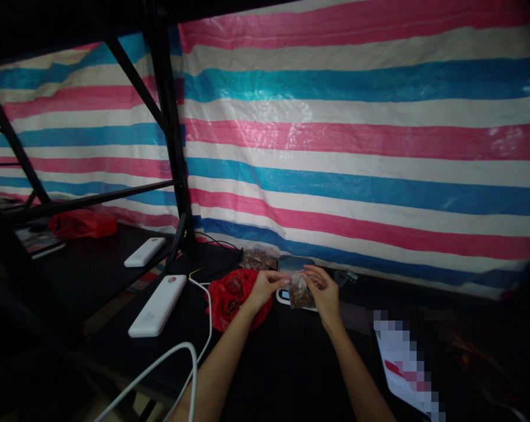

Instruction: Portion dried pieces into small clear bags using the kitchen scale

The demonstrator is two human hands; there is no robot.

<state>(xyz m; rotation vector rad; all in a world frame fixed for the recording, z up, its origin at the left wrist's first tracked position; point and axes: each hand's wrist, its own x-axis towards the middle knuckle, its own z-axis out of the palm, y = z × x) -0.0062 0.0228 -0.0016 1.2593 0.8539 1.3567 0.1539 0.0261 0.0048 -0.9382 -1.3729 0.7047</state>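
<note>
A small clear plastic bag [301, 298] with brown, dried-looking bits inside is held up between my two hands. My left hand [265, 288] pinches the left end of its top edge. At the right end, my right hand [324, 293] has its fingers closed on the bag's upper side. Just behind and below the bag is a white device with a small display, like a small scale [283, 296], partly hidden. Beside my left hand lies an open red plastic bag [232, 293], some brown bits showing in it. Farther back rests another clear bag of brown bits [258, 259].
Two white power banks [158, 306] lie to the left, one on a neighbouring surface. A white cable [192, 354] loops across the left foreground. Right of my arm is a phone [390, 357] with its screen lit. Black metal posts [170, 135] and a striped sheet [357, 140] stand behind.
</note>
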